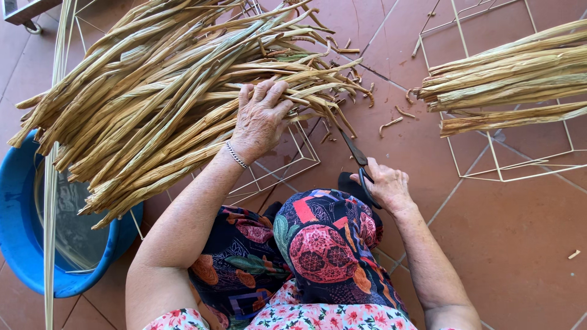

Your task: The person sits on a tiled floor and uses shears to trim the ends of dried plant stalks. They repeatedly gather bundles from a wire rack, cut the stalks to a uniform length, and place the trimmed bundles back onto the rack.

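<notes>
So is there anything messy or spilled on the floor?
Yes. Small curled trimmings lie scattered on the red floor tiles, between the big pile of dried stalks and the smaller bundle, near the scissors in the right hand.

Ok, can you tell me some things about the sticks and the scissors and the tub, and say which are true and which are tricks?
1. The left hand rests on the big pile of dried stalks. True.
2. The right hand holds a hammer. False: it holds scissors with dark handles.
3. The tub on the floor is red. False: it is blue.
4. A smaller bundle of stalks lies on a white wire frame. True.
5. The left wrist wears a bracelet. True.
</notes>
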